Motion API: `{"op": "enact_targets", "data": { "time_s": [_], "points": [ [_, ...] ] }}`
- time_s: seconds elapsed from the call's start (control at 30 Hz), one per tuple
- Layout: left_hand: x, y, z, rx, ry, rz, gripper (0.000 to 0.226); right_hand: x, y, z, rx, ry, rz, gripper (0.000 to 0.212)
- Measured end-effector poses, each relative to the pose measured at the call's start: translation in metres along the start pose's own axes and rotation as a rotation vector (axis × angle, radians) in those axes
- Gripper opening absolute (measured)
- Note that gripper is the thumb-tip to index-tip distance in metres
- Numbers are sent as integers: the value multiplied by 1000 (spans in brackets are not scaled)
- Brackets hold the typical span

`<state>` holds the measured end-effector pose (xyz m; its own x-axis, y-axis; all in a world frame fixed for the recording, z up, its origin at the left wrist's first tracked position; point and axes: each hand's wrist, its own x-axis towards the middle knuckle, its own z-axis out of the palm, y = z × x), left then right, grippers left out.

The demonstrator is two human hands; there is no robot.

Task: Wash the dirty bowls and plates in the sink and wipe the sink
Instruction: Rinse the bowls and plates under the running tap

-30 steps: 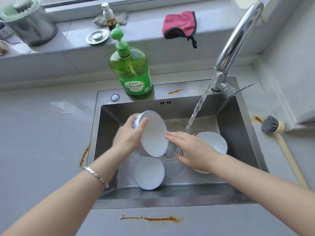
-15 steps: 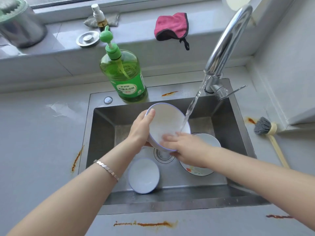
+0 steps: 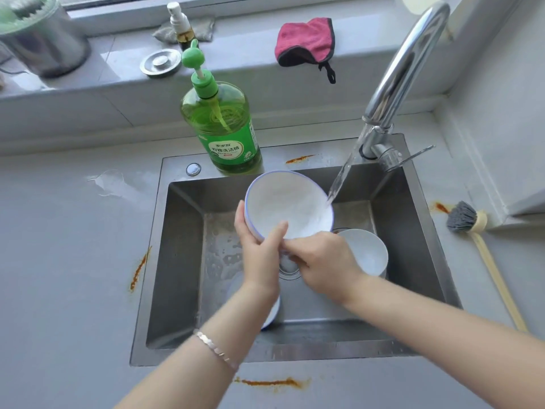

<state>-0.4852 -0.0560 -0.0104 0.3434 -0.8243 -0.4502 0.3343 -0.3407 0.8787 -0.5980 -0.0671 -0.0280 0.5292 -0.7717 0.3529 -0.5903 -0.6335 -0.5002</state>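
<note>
A white bowl with a blue rim [image 3: 290,202] is tilted above the steel sink [image 3: 182,261], and the tap's water stream [image 3: 342,175] strikes its right edge. My left hand [image 3: 259,252] grips the bowl's near-left rim, thumb inside. My right hand [image 3: 321,261] holds the bowl's lower edge from the right, its fingers curled under it. A second white bowl [image 3: 368,255] sits in the sink at the right on a plate that is mostly hidden. A third bowl [image 3: 272,315] lies on the sink floor, largely covered by my left forearm.
A green dish-soap pump bottle [image 3: 227,128] stands on the sink's back ledge beside the chrome faucet [image 3: 404,66]. A pink cloth [image 3: 306,42], a drain stopper [image 3: 160,62] and a spray bottle [image 3: 181,25] lie on the sill. A dish brush [image 3: 469,222] rests at right. Orange stains [image 3: 271,382] mark the counter.
The bowl has risen and turned with its inside facing up under the water stream. My right hand went from resting open beside it to holding its lower edge.
</note>
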Motion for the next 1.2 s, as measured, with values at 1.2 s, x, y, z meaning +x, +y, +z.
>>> {"op": "enact_targets", "data": {
  "time_s": [1.2],
  "points": [
    [13, -12, 5, 818, -336, 223, 54, 5, 15, -11, 1653, 419, 1309, 34]
  ]
}}
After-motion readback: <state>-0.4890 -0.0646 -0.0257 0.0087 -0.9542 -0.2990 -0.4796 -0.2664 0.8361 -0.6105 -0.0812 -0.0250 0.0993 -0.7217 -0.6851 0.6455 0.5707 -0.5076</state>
